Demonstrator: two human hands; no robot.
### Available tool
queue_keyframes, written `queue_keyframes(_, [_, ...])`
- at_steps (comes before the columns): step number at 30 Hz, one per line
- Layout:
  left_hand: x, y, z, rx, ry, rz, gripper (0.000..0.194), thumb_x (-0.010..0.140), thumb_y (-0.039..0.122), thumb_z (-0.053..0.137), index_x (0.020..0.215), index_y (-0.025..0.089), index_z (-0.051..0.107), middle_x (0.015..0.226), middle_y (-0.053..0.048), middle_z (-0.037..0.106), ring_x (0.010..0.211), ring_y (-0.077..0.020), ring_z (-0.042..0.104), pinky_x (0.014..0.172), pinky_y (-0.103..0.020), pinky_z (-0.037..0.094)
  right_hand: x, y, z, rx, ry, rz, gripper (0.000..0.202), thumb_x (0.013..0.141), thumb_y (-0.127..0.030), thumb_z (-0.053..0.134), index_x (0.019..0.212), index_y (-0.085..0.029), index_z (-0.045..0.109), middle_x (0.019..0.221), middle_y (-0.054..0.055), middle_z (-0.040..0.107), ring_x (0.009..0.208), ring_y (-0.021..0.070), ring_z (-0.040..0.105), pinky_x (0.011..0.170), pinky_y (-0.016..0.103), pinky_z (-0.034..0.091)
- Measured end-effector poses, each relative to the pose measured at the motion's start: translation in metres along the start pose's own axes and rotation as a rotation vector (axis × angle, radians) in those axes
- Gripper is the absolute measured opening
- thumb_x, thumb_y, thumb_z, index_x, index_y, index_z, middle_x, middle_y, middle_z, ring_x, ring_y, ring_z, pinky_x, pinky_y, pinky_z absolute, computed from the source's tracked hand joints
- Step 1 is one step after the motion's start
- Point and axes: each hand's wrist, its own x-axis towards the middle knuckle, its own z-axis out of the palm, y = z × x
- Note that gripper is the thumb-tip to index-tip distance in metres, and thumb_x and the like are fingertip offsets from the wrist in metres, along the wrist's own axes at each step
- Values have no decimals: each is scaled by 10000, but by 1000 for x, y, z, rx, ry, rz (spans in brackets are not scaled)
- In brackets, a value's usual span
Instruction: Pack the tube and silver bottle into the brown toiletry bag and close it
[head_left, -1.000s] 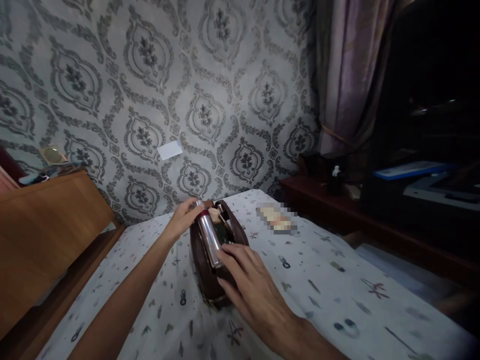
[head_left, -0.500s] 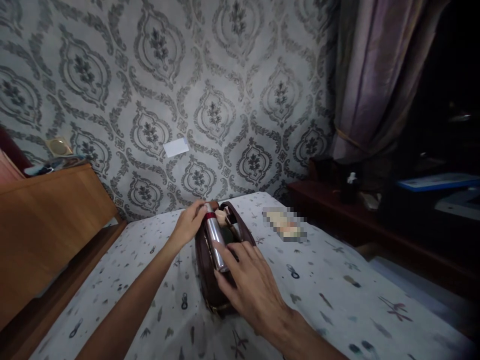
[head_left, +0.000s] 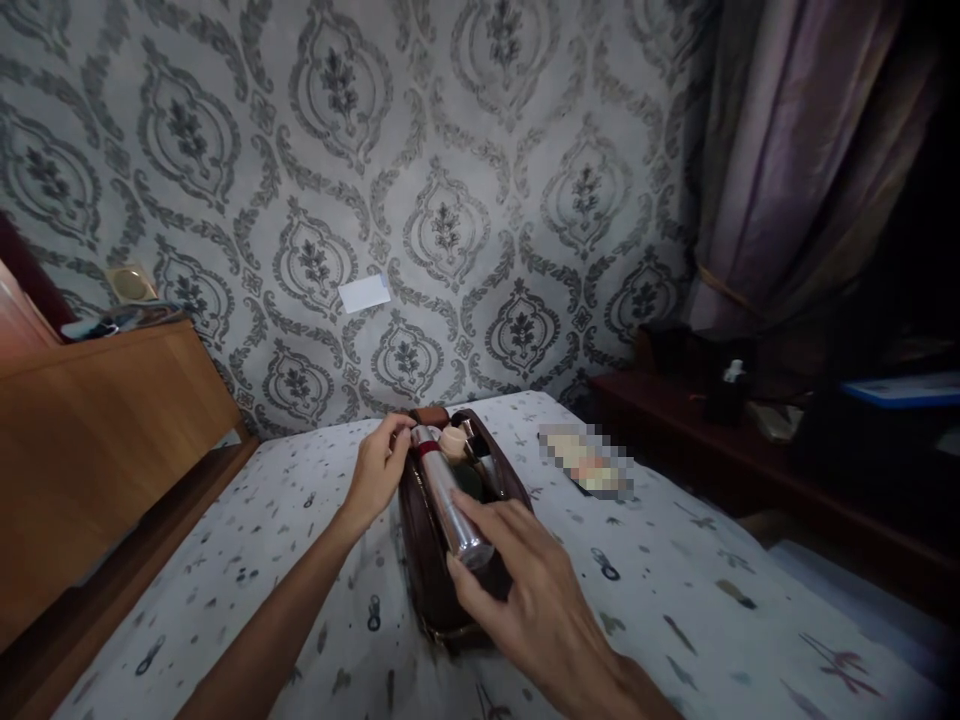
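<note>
A dark brown zip bag [head_left: 431, 580] lies unzipped on the bed, with several small items inside. Along its left side rests a silver cylinder with a red band [head_left: 448, 500]. My right hand [head_left: 525, 575] has its thumb and fingers around the near end of this cylinder. At the bag's far left edge my left hand [head_left: 379, 470] is curled, its fingertips by the rim and the cylinder's far end. A beige round item [head_left: 453, 442] sits beside the cylinder in the bag.
The patterned white sheet [head_left: 300, 560] spreads around the bag. A partly blurred flat item [head_left: 585, 460] lies to the right. At the left stands a wooden cabinet [head_left: 112, 420]; a dark red ledge [head_left: 637, 400] holds a bottle at the right. Behind is the papered wall.
The near end of the silver cylinder has risen and shifted right with my right hand. My left hand stays at the bag's far left edge. The view has shifted slightly left.
</note>
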Motion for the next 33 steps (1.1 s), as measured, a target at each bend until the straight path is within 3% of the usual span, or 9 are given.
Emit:
queue_keyframes(5, [2,9,-6,-19,-88,12,220,893,227,469,1037,184,631,969,-42,648,895,-176,601,749,-269,455,9,-1,-9,186,98,294,344,872,-285,537,1181,-178,641,1079,94,721,939,232,677,800,343,551])
queue_keyframes(7, [3,17,-12,23,-148,52,265,871,210,499,1100,199,632,984,-42,608,869,-172,583,692,-255,451,19,-2,-19,242,114,372,355,880,-352,535,1167,-175,645,1065,85,723,853,214,675,730,318,546])
queue_keyframes(11, [5,39,-24,207,-207,194,373,850,238,589,1223,253,588,1051,-47,540,928,-193,549,736,-281,458,47,-6,-43,289,120,370,329,880,-419,521,1070,-191,661,816,22,685,665,167,593,608,277,480])
queue_keyframes(15, [1,57,-26,358,-166,310,237,873,299,622,1089,204,604,1031,-54,574,984,-225,509,829,-326,427,76,-6,-57,369,186,332,291,898,-451,513,845,-201,652,685,-10,589,638,150,538,568,254,425])
queue_keyframes(18, [-6,68,-21,342,-136,266,170,890,352,605,922,186,587,893,-29,590,862,-200,518,754,-301,408,88,-5,-54,526,182,312,333,885,-514,542,907,-199,649,756,1,614,697,159,574,605,262,454])
queue_keyframes(21, [-17,78,-13,232,-133,125,221,888,400,595,843,185,567,795,-3,591,745,-167,530,681,-272,393,85,-4,-38,639,49,301,379,856,-471,612,1127,-207,609,918,24,662,832,182,624,709,288,497])
queue_keyframes(23, [-24,83,-9,159,-156,36,240,894,418,572,840,184,570,748,9,588,677,-150,524,635,-259,384,79,-3,-26,691,-61,293,346,849,-430,622,1105,-200,588,962,37,671,876,189,635,778,311,506])
queue_keyframes(27, [-33,79,-14,160,-232,81,225,883,413,585,876,189,606,825,-24,620,778,-181,549,700,-280,421,71,3,-16,701,-121,401,278,839,-443,602,937,-184,580,875,34,666,804,185,630,744,305,500])
queue_keyframes(33, [-37,33,-34,280,-169,167,307,936,192,404,1133,213,638,918,-58,545,911,-203,538,832,-327,445,76,14,-24,472,-335,520,341,831,-471,541,880,-159,669,718,13,641,686,185,600,601,269,435])
